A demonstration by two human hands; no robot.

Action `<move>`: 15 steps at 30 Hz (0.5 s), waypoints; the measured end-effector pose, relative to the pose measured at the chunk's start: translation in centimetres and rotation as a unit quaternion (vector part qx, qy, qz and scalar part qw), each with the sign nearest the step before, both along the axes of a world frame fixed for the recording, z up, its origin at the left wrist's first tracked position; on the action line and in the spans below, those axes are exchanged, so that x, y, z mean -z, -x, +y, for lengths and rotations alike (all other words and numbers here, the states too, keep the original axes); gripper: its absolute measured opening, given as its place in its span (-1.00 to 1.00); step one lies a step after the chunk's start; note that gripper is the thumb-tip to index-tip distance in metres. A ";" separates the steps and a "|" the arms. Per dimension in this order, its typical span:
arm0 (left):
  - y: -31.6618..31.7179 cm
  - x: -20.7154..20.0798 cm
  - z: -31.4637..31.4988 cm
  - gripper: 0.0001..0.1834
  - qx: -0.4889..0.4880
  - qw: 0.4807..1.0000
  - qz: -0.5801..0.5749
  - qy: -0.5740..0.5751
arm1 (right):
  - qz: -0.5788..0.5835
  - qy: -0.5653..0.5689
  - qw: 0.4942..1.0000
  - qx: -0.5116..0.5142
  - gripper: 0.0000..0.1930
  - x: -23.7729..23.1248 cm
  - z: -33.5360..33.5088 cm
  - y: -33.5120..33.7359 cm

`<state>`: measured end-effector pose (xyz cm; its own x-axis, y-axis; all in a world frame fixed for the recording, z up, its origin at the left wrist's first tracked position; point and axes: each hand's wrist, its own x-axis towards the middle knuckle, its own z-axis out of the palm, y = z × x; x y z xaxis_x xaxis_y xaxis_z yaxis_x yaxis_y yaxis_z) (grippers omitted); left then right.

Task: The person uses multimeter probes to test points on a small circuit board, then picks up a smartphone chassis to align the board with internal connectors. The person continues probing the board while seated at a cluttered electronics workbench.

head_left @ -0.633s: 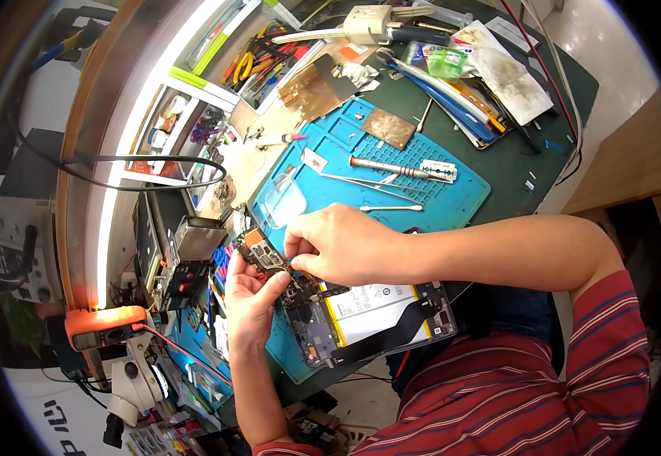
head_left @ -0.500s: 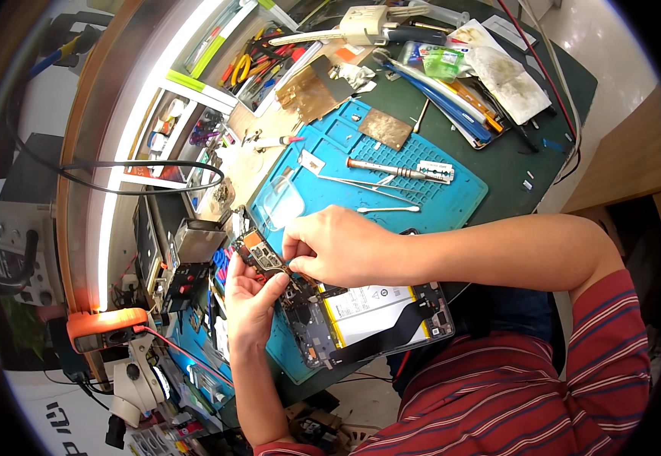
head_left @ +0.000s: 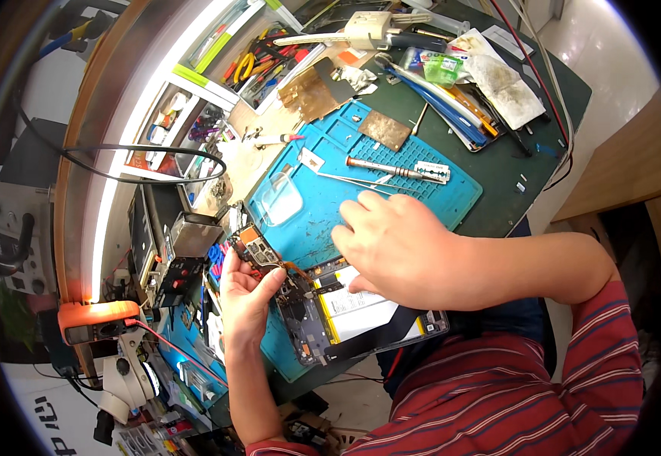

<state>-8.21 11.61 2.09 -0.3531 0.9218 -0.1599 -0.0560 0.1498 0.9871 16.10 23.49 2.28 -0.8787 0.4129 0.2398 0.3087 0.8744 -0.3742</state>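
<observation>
Beyond the right hand point(head_left: 395, 247) lie screwdriver point(head_left: 386, 167) and blade point(head_left: 432, 172).

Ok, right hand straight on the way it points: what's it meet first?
Probably the clear plastic piece on the blue mat; height of the right hand is unclear, so it might pass above.

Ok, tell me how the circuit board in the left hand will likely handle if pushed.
The circuit board is probably stiff, since it juts from the left hand without visibly sagging. Looking thin, it should be fairly light. Its bare, component-covered face suggests it may be fragile.
</observation>
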 end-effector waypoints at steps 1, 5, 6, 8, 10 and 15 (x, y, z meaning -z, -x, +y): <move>0.1 0.1 -0.1 -0.24 0.004 1.000 0.005 -0.001 | -0.028 -0.019 0.999 -0.003 -0.60 -0.2 -0.3 -0.3; -0.4 -0.1 -0.1 -0.27 0.004 1.000 0.014 -0.006 | -0.136 0.051 0.989 -0.030 -0.56 -1.0 1.3 0.9; -0.5 -0.1 0.0 -0.28 0.008 1.000 0.015 -0.012 | -0.167 0.081 0.982 -0.040 -0.56 -1.5 2.0 1.4; -0.6 -0.2 -0.1 -0.30 0.013 0.999 0.023 -0.028 | -0.219 0.120 0.967 -0.051 -0.54 -2.4 2.8 2.1; -0.6 -0.3 -0.3 -0.33 0.017 0.998 0.035 -0.050 | -0.262 0.139 0.954 -0.050 -0.52 -3.4 3.1 2.6; -1.1 -1.4 -1.7 -0.25 0.011 0.988 0.115 -0.103 | -0.261 0.205 0.940 -0.077 -0.59 -4.2 3.9 2.2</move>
<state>-7.06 9.94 3.52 -0.3370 0.9344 0.1151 0.1752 -0.0578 0.9828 13.93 27.39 6.44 -0.8894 0.2336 -0.3929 0.4251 0.7388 -0.5229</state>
